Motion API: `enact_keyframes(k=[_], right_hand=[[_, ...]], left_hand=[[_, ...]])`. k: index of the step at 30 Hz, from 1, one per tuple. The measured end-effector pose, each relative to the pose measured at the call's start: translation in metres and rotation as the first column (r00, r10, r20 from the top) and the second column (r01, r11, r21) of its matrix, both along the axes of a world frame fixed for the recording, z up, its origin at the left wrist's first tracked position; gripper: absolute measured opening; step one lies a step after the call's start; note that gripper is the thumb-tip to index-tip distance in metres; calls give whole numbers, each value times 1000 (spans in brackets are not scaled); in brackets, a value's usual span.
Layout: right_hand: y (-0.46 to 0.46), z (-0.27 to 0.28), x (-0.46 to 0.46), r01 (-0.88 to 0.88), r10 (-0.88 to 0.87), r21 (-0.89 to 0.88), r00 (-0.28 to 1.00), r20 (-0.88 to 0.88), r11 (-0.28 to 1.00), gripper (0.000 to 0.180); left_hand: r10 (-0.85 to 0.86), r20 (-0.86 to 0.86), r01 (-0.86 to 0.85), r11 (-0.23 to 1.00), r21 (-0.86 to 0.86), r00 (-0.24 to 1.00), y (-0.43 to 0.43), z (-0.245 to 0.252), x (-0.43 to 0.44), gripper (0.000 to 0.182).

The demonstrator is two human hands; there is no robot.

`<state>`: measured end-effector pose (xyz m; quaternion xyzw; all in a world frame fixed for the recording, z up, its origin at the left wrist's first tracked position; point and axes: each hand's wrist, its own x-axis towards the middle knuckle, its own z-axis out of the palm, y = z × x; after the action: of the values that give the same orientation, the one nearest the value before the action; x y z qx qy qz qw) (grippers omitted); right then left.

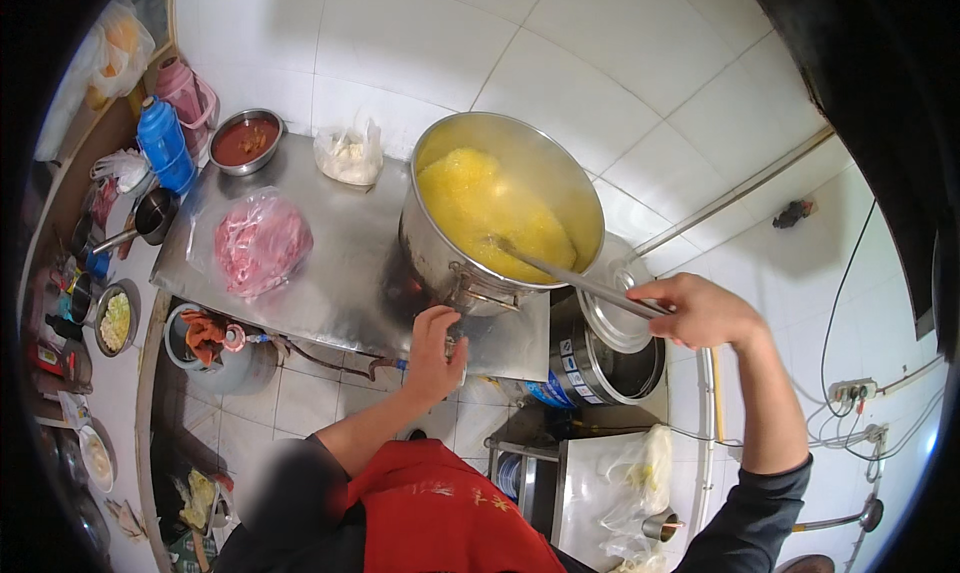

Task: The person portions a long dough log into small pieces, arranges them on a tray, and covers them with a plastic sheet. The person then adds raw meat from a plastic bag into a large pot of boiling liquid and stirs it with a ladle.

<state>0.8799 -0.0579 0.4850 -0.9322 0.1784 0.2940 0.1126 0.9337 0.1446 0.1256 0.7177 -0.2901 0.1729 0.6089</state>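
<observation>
A large stainless steel stockpot point(431, 254) holds a steaming, foamy yellow liquid point(495, 205). My right hand point(694, 310) grips the long metal handle of a stirring utensil point(570, 276); its lower end is hidden in the liquid. Below the pot's side handle point(484, 295), my left hand point(436, 355) is at the front edge of the steel counter point(345, 273), fingers bent around a small, mostly hidden part there. Whether it grips that part is unclear. An orange glow shows beneath the pot.
Left of the pot are bagged raw meat point(262, 243), a bowl of red sauce point(246, 144) and a white plastic bag point(349, 153). A gas cylinder point(240, 366) stands below, its hose running rightward. A clear lid point(619, 318) leans over a dark container point(634, 378) at right.
</observation>
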Motion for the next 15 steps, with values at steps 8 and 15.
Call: enact_keyframes(k=[8,15], right_hand=[[-8,-1,27,-6,9,25,993,-118,1000,49],[2,-96,64,-291,293,-42,933,208,956,41]], left_hand=[[-195,368,81,950,302,909,-46,47,19,40],[-137,425,-54,912,408,895,-65,40,20,40]])
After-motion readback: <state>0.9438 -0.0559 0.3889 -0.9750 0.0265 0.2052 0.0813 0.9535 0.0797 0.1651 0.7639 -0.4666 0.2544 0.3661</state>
